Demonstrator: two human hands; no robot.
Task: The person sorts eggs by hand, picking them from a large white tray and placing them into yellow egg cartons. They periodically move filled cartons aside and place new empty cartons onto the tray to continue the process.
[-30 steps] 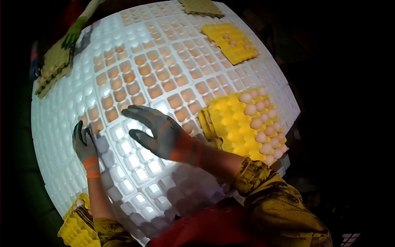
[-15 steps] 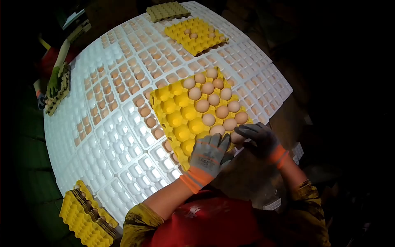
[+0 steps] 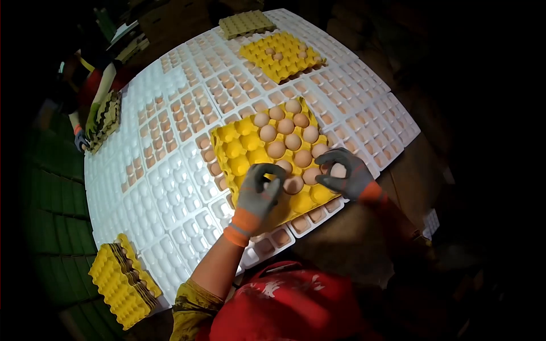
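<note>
A yellow egg tray [image 3: 236, 149] lies on the white trays, with several brown eggs [image 3: 293, 141] in its right part and bare cups on its left. My right hand [image 3: 345, 173], in a grey glove with an orange cuff, is curled round an egg [image 3: 338, 170] at the tray's right edge. Over the tray's lower middle, my left hand [image 3: 263, 190] has its thumb and fingers curled inward beside an egg [image 3: 293, 184]; whatever lies between those fingers is hidden.
White trays [image 3: 170, 184] cover the table, many holding eggs. Another yellow tray [image 3: 278, 65] with a few eggs and a greenish tray [image 3: 245, 24] lie at the back. Stacked yellow trays [image 3: 122, 284] stand lower left. A co-worker's gloved hands [image 3: 91, 122] touch trays at the left.
My left hand has moved left and up from the tray's lower edge. My right hand has moved up slightly and now holds an egg. The near row's cups show bare. The view has shifted.
</note>
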